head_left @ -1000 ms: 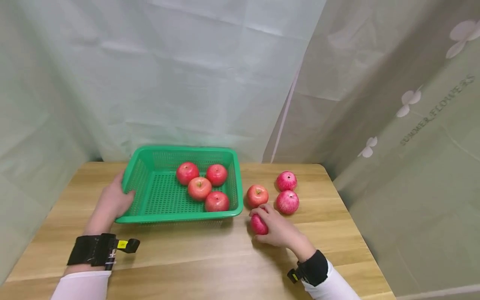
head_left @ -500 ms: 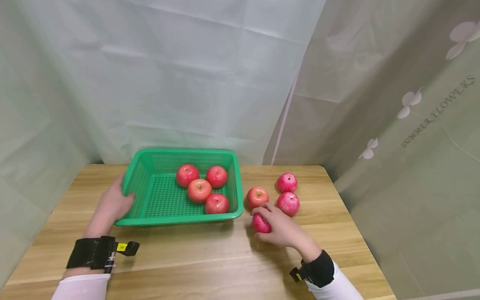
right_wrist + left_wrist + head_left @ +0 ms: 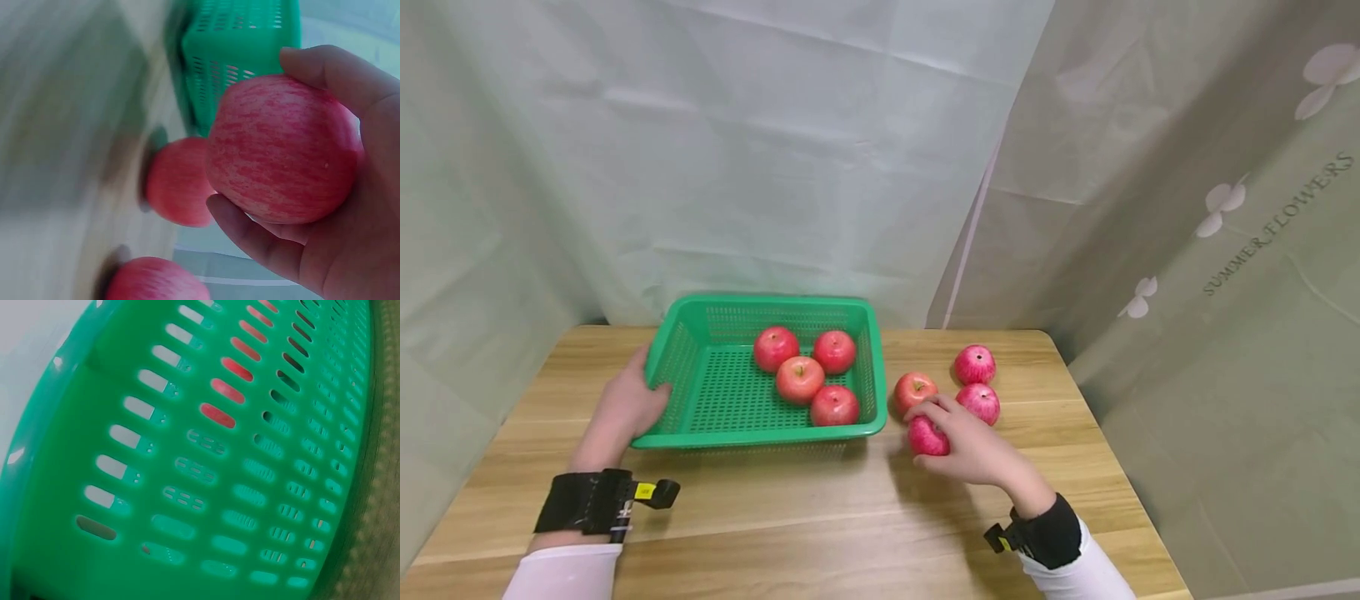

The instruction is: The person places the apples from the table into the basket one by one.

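My left hand point(image 3: 627, 406) grips the left side of a green plastic basket point(image 3: 758, 436), with the thumb over the inner wall. Several red apples point(image 3: 800, 380) sit in the basket's right half. In the left wrist view the slotted basket wall point(image 3: 156, 444) fills the frame, red showing through some slots. My right hand point(image 3: 973, 447) holds a pink-red apple point(image 3: 928, 437) just right of the basket's near corner. Seen from the right wrist, thumb and fingers curl round this apple point(image 3: 284, 150), which is raised off the table.
Behind the held apple an orange-red apple point(image 3: 914, 392) stands on the wooden table point(image 3: 790, 533), close to the basket. Two streaked pink apples, a far one point(image 3: 975, 365) and a nearer one point(image 3: 979, 403), stand further right. A pale curtain point(image 3: 775, 167) hangs behind the table.
My right hand has moved slightly right and away from me with the apple, lifting it a little. The left hand and the basket stay nearly where they were.
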A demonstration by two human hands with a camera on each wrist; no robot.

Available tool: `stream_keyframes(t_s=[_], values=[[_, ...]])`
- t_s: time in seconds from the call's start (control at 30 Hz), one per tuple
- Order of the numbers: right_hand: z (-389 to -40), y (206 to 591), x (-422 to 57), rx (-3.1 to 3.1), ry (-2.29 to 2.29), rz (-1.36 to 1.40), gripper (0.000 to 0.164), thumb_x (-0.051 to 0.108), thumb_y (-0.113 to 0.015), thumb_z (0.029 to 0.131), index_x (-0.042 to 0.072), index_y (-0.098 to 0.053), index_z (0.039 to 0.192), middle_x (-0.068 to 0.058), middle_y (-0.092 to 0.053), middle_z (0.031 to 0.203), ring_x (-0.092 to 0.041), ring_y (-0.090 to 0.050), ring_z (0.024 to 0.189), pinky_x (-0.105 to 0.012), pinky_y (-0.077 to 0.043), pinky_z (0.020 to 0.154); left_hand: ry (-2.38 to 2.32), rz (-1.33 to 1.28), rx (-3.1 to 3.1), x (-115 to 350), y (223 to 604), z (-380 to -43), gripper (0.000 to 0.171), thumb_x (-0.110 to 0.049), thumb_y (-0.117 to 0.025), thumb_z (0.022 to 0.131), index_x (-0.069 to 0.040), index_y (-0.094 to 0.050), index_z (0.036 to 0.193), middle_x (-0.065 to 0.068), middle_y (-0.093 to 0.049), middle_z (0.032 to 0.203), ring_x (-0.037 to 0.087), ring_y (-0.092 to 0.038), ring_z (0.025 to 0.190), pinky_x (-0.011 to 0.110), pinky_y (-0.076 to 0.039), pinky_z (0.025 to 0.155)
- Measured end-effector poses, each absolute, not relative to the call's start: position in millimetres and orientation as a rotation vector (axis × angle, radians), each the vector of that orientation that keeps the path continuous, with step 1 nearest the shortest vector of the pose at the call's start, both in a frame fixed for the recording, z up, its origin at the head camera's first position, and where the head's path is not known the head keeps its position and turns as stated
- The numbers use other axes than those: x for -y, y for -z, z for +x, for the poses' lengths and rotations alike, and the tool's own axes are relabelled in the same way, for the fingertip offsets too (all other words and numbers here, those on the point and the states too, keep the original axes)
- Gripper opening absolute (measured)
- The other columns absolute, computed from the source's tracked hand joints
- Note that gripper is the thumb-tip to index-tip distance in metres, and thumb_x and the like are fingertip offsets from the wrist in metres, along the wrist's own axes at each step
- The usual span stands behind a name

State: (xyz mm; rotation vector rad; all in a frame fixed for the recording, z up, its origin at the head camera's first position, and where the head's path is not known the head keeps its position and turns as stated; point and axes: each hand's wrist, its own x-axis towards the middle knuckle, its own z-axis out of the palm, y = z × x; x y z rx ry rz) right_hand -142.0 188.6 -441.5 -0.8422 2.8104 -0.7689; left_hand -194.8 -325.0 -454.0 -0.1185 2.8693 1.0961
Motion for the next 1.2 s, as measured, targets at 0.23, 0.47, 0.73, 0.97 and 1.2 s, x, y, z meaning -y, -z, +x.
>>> stream_keyframes(t_s=[0.23, 0.47, 0.73, 0.97, 1.2], values=[[-146.2, 427.1, -188.5, -2.812, 0.77, -0.841, 0.056, 0.038, -0.086, 0.09, 0.025, -0.063, 0.139, -0.001, -0.053, 0.143, -0.02, -0.06, 0.121, -0.045, -0.057, 0.095, -1.089, -0.103, -2.884, 323.9, 454.5, -193.3, 0.077, -0.011, -0.05, 0.106, 0.009, -0.005, 0.166, 0.052, -0.04, 0.142, 0.05, -0.057, 0.099, 0.049, -0.049, 0.072], [-158.1, 406.7, -180.1, -2.848, 0.891, -0.82, 0.058, 0.044, -0.083, 0.092, 0.026, -0.061, 0.142, 0.004, -0.056, 0.137, -0.016, -0.057, 0.122, -0.044, -0.057, 0.092, -1.091, -0.098, -2.877, 323.0, 455.1, -194.4, 0.078, -0.012, -0.049, 0.107, 0.009, -0.004, 0.166, 0.053, -0.04, 0.142, 0.049, -0.058, 0.097, 0.042, -0.048, 0.068], [-177.3, 392.1, -140.8, -2.768, 0.962, -0.882, 0.052, 0.045, -0.074, 0.096, 0.028, -0.058, 0.142, 0.007, -0.054, 0.133, -0.012, -0.06, 0.112, -0.035, -0.057, 0.089, -1.085, -0.11, -2.878, 323.9, 453.7, -194.2, 0.078, -0.012, -0.049, 0.107, 0.009, -0.003, 0.166, 0.053, -0.04, 0.142, 0.05, -0.058, 0.098, 0.043, -0.048, 0.068], [-187.5, 393.6, -98.1, -2.676, 1.013, -0.911, 0.054, 0.046, -0.061, 0.101, 0.028, -0.052, 0.151, 0.002, -0.049, 0.143, -0.017, -0.06, 0.116, -0.04, -0.055, 0.093, -1.076, -0.116, -2.872, 323.1, 453.5, -193.4, 0.078, -0.012, -0.05, 0.108, 0.009, -0.003, 0.166, 0.053, -0.04, 0.141, 0.05, -0.058, 0.099, 0.047, -0.049, 0.071], [-196.7, 405.9, -54.3, -2.67, 1.015, -0.993, 0.057, 0.045, -0.062, 0.105, 0.02, -0.049, 0.155, -0.006, -0.043, 0.152, -0.019, -0.056, 0.123, -0.035, -0.055, 0.096, -1.072, -0.121, -2.872, 324.5, 452.5, -194.2, 0.078, -0.012, -0.05, 0.107, 0.009, -0.003, 0.166, 0.053, -0.039, 0.141, 0.05, -0.057, 0.098, 0.049, -0.049, 0.072]])
